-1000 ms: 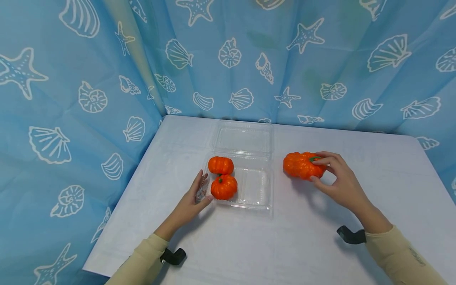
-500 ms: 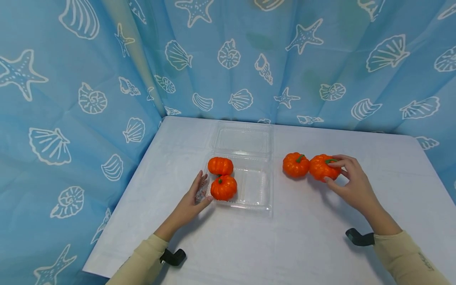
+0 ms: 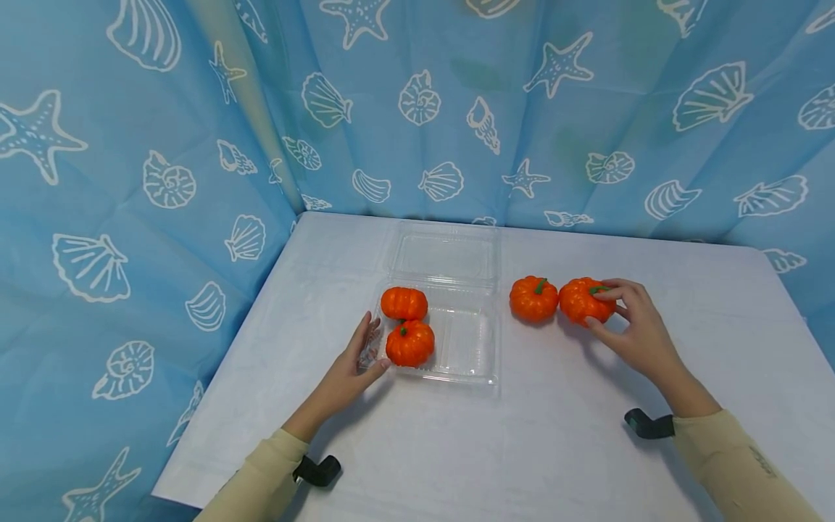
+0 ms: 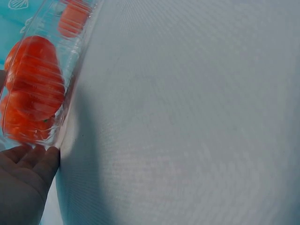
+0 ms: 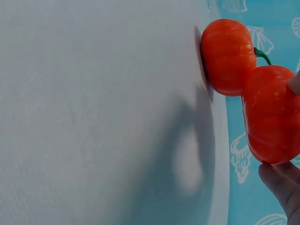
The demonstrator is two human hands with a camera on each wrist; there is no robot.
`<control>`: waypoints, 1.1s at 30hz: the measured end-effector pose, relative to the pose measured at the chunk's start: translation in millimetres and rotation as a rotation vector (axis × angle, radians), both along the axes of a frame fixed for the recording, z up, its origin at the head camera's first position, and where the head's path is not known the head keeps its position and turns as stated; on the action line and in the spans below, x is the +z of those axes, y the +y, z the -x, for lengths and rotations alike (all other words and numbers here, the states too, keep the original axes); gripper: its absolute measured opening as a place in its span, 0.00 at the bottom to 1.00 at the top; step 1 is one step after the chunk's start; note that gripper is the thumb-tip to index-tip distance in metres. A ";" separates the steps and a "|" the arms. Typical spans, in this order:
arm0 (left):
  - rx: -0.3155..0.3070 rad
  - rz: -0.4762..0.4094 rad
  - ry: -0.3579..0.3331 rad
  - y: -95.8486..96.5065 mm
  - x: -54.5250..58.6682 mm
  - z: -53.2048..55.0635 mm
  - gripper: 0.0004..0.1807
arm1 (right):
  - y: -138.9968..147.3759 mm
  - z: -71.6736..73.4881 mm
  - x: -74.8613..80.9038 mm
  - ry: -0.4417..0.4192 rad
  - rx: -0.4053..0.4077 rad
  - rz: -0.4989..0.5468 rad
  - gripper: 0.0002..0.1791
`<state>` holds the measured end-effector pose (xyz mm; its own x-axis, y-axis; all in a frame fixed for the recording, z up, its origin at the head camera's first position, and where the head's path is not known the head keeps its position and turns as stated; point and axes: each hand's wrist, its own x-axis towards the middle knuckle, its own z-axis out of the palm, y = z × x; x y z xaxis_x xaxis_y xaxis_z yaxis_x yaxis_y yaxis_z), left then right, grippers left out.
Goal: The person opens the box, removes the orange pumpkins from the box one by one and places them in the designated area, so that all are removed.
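In the head view my right hand pinches a small orange toy pumpkin with a green stem, thumb at the front and fingers over the top. A second pumpkin sits on the table just left of it; the right wrist view shows the held pumpkin overlapping it. My left hand rests at the left side of a clear plastic clamshell box, its fingers straight and touching the wall. Two more pumpkins lie inside the box's left half, one ribbed pumpkin behind a rounder pumpkin.
The box's transparent lid lies folded back on the white table. A blue curtain with shell prints hangs behind the table and along its left side.
My right hand has moved right with its pumpkin, then slightly back left. The pumpkin beside it has shifted a little left. The left hand and box stay still.
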<state>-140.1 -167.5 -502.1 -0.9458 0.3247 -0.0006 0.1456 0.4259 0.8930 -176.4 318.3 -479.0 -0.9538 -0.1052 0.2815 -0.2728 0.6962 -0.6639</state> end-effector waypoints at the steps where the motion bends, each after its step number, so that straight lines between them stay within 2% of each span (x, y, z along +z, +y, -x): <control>1: 0.000 -0.001 0.000 0.0 0.1 0.1 0.51 | 0.3 0.9 -1.0 -0.001 -0.001 0.000 0.22; 14: 0.007 0.005 -0.008 1.2 1.4 -0.2 0.51 | 4.4 10.0 -15.5 -0.075 -0.016 -0.028 0.23; 21: 0.011 0.015 -0.011 1.5 2.7 0.0 0.51 | 5.6 12.2 -17.0 -0.063 -0.020 -0.072 0.24; 33: 0.012 0.019 -0.022 2.2 3.9 0.1 0.51 | 7.1 11.8 -15.4 -0.092 -0.036 -0.097 0.25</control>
<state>-140.2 -165.4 -498.2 -0.9495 0.3127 -0.0279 0.1202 0.4442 0.8878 -188.2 325.5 -494.3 -0.9787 -0.0926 0.1832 -0.1874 0.7669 -0.6138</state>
